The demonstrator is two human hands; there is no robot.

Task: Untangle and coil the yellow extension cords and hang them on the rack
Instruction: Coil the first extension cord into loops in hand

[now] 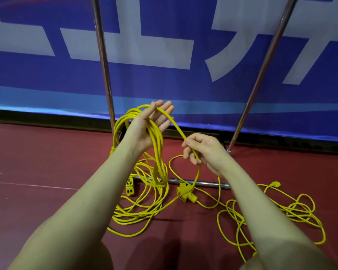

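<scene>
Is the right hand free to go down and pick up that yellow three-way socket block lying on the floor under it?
Probably not yet. The right hand is pinching the yellow cord that runs up to the left hand. The socket block lies uncovered on the floor, so the way looks open once the cord is released.

Left grip (152, 123) flat-palmed, right grip (199, 151) pinching.

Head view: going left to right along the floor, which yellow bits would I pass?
Multi-outlet block → three-way tap → loose tangle of cord, with a plug at its far end.
</scene>
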